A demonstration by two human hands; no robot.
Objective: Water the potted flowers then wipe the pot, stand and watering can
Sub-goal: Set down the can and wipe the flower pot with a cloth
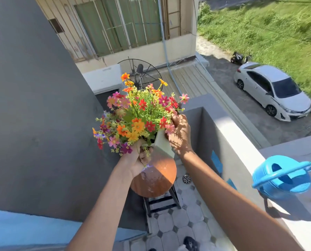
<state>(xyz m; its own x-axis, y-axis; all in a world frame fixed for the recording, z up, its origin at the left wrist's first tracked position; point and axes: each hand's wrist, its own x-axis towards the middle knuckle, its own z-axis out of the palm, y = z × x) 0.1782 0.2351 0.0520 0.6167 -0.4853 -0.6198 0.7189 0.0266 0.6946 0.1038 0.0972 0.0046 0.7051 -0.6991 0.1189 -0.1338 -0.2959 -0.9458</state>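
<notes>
A square white pot of mixed orange, red and pink flowers is held above a round brown-topped stand with dark legs. My left hand grips the pot from below on its near left side, partly hidden by blossoms. My right hand clasps the pot's right rim and wall. The pot's base seems lifted or tilted off the stand; contact is hidden. A blue watering can sits on the balcony wall ledge to the right, away from both hands.
A grey wall rises close on the left. The balcony parapet runs along the right. Below lie patterned floor tiles and a drain. Beyond are a fan, a roof, a white car and grass.
</notes>
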